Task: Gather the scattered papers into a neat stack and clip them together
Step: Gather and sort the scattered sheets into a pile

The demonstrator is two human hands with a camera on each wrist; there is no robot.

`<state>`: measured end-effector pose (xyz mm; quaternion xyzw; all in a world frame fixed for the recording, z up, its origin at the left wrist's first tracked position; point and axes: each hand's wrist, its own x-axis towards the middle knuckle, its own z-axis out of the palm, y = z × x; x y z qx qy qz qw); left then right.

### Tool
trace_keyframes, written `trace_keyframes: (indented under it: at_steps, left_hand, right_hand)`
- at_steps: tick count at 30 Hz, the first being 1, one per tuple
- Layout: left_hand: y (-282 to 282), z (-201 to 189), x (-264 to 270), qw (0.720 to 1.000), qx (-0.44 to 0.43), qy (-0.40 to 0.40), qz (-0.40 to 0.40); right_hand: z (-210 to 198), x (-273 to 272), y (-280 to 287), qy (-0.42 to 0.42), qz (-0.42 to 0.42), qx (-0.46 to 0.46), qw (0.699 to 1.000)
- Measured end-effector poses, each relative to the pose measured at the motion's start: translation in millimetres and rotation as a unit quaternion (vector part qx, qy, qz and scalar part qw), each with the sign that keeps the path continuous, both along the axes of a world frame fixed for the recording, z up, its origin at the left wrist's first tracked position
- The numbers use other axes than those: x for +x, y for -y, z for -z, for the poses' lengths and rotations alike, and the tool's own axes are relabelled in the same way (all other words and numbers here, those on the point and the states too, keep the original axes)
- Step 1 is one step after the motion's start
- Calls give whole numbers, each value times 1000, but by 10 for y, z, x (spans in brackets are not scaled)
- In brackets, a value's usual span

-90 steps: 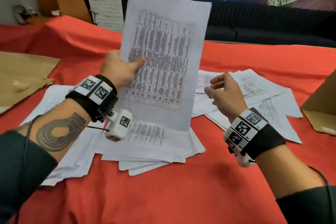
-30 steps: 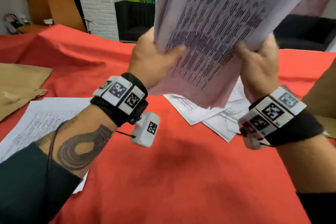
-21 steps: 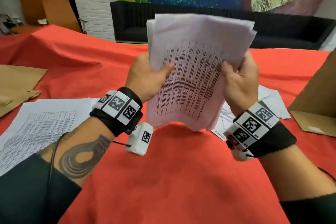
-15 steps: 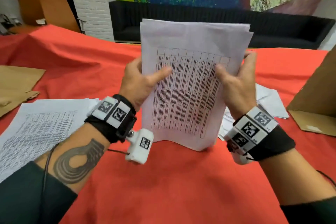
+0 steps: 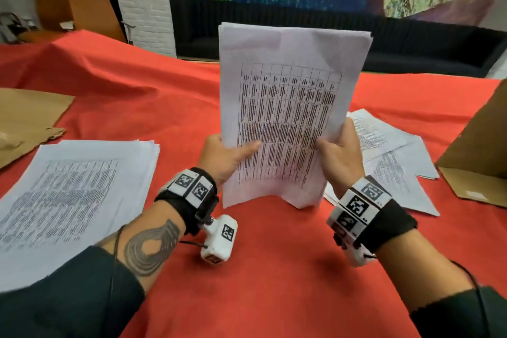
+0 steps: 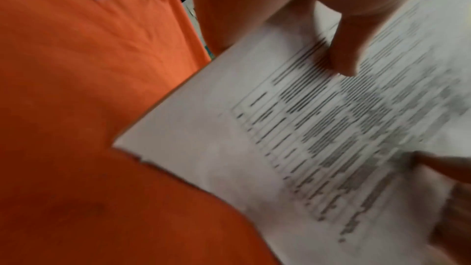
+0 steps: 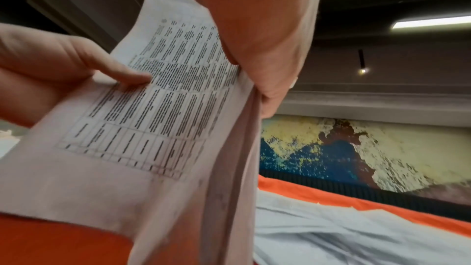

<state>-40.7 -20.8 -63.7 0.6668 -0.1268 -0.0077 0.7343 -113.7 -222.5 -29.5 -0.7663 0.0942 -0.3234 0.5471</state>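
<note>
An upright bundle of printed papers [image 5: 288, 107] stands on its lower edge on the red tablecloth [image 5: 274, 269]. My left hand [image 5: 227, 159] grips its left side, thumb across the front sheet. My right hand [image 5: 340, 156] grips its right side. The left wrist view shows the bundle [image 6: 318, 148] with my left thumb [image 6: 346, 51] on the print. In the right wrist view the bundle [image 7: 153, 128] shows its sheet edges, held by my right hand [image 7: 257, 33]. A flat stack of papers [image 5: 68, 195] lies at the left. Loose sheets [image 5: 389, 162] lie scattered at the right.
Brown cardboard [image 5: 24, 121] lies at the far left of the table. A cardboard box [image 5: 482, 156] stands at the right edge. A black sofa [image 5: 411, 41] and a painted wall are beyond the table.
The bundle came down from head height to stand on the cloth, turned upright and squared. Both hands slid down its sides to the lower half.
</note>
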Motion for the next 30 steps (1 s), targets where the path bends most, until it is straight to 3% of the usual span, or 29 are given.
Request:
trace_keyframes:
  at_steps: [4,11,13,17,20,25,28,30]
  left_hand:
    - [12,-6,-14,999,28,20,-30]
    - [-31,-213,-25,999,12,29,-23]
    - [-1,-225,-44,998,31,43,-28]
    - [60,-337,-116,995,32,88,-43]
    - [54,-285,-146,998,7,55,-40]
    - [-8,-230,-113,989,103,65,-84]
    - [-368,-522,64,979,132,111,-109]
    - [-754,-700,189,969,173,115,-132]
  right_hand:
    - [58,-9,-41,-33,-9,20,999]
    - [-94,-79,29,34,-62,91,993]
    - [-76,-63,18,36,-66,76,994]
    - [-90,-37,28,76,5,7,997]
    - [-14,15,93,88,-2,23,996]
    - [140,67,121,8,-30,-58,998]
    - [132,93,251,-107,-58,-58,991]
    - [154,110,467,-183,-42,-144,972]
